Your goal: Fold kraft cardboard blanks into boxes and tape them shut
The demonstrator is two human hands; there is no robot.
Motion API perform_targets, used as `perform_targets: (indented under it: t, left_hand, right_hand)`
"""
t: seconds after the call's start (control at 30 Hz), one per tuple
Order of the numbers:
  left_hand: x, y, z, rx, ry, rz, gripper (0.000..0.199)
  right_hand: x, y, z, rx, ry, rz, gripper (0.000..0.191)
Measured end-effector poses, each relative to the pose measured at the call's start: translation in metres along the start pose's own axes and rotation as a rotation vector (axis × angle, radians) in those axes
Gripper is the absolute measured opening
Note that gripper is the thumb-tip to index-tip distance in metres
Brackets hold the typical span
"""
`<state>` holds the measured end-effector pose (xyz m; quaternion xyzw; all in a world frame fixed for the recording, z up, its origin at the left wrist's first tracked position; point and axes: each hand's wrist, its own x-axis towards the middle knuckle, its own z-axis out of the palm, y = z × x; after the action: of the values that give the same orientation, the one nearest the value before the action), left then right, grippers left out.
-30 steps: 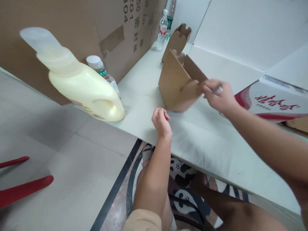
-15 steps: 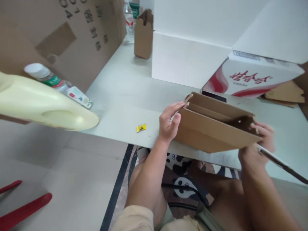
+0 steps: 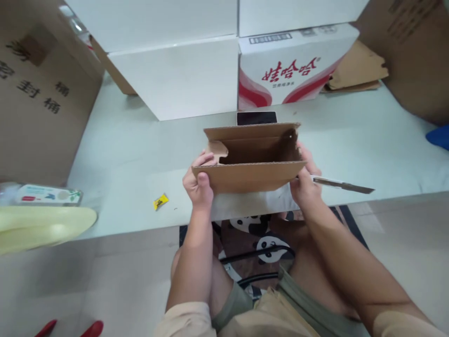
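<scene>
Between both hands is a brown cardboard box, tilted so that its open top and dark inside show. My left hand grips the box's left end, thumb on the front panel and fingers at a folded inner flap. At the right end, my right hand is closed round the box's edge, its fingers partly hidden behind. A thin knife-like tool sticks out to the right from my right hand. Behind the box a dark flat item lies on the table.
White boxes and a red-and-white carton stand at the back, with folded cardboard beside them. A large carton is at the left. Nearer are a yellow wrapper and a pale yellow object.
The view has swung right. The box is now more level and its mouth is wider, with the left flap folded inward under my left hand's fingers.
</scene>
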<state>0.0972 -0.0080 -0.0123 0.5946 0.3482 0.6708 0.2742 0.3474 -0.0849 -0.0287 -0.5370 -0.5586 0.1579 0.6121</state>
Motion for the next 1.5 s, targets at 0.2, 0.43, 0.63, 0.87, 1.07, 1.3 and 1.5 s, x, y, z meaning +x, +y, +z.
perform_targets:
  t: [0.2,0.43,0.63,0.87,1.07,1.3,1.5]
  left_hand:
    - [-0.006,0.010,-0.005,0.004,-0.001,-0.066,0.056]
    - [-0.017,0.027,-0.011,0.066,-0.077,-0.149,0.067]
    - [-0.034,0.049,-0.012,0.102,-0.120,-0.173,0.065]
    - [-0.065,0.088,0.000,0.332,-0.160,-0.060,0.042]
    - [-0.072,0.094,0.008,0.442,-0.209,-0.173,0.076]
    - [-0.029,0.081,0.010,0.558,-0.509,-0.085,0.077]
    - [-0.014,0.092,0.024,0.692,-0.619,0.043,0.037]
  right_hand:
    - [-0.004,-0.014,0.001,0.143,-0.040,-0.077,0.051]
    - [-0.014,-0.025,-0.010,0.076,-0.135,-0.165,0.046]
    - [-0.017,-0.031,-0.023,0.043,-0.086,-0.284,0.036]
    - [-0.030,-0.040,-0.050,-0.011,0.097,-0.089,0.032]
    - [-0.032,-0.027,-0.061,0.001,0.064,-0.092,0.038]
    - [-0.024,-0.009,-0.054,0.171,0.010,0.012,0.046]
    - [-0.016,-0.009,-0.046,0.227,0.058,0.062,0.043]
